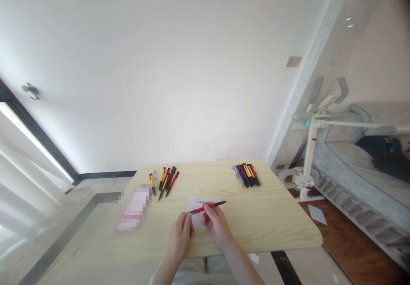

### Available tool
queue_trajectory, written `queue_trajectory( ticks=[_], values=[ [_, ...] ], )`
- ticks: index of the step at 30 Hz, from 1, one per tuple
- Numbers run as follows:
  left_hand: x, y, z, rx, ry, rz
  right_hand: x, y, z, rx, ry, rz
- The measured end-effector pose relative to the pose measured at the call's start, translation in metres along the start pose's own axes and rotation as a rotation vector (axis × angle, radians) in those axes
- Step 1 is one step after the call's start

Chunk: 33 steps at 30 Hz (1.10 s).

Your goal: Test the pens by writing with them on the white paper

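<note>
A red and black pen [208,207] lies across my fingers just above a small white sheet of paper [205,204] on the light wooden table [272,221]. My right hand [216,224] pinches the pen near its middle. My left hand [182,231] is closed on the pen's left end. A loose bunch of yellow, red and black pens [166,180] lies at the back left of the table. A second bunch of several pens [246,175] lies at the back right.
A blurred pinkish flat object [134,208] rests on the table's left part. To the right stand a white floor stand [307,157] and a grey sofa [358,178]. A white wall rises behind the table.
</note>
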<state>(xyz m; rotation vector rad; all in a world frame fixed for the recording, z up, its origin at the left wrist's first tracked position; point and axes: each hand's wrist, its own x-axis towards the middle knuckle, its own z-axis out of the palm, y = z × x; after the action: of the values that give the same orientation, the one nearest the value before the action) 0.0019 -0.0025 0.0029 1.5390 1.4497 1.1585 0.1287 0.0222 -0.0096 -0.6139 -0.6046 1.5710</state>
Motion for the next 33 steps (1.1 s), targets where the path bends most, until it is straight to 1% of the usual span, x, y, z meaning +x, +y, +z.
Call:
queue_trajectory(
  ticks=[5, 12, 22, 28, 33],
  values=[
    [-0.0002, -0.0025, 0.0001, 0.024, 0.0, 0.0, 0.0, 0.0002, -0.0004, -0.026, -0.001, 0.003],
    [0.0009, -0.0023, -0.0004, -0.028, 0.005, -0.013, -0.0012, 0.0002, 0.0006, -0.071, 0.005, 0.008],
    [-0.0009, 0.002, -0.0022, -0.011, -0.061, -0.011, -0.0017, -0.0002, 0.0036, -0.147, 0.047, -0.015],
    [0.0, 0.0028, -0.0029, 0.023, -0.077, -0.004, -0.0007, 0.0017, 0.003, -0.202, 0.044, -0.027],
    [-0.0003, 0.0043, -0.0031, 0.007, -0.079, -0.008, -0.0004, 0.0023, 0.0039, -0.237, 0.039, -0.033]
  ],
)
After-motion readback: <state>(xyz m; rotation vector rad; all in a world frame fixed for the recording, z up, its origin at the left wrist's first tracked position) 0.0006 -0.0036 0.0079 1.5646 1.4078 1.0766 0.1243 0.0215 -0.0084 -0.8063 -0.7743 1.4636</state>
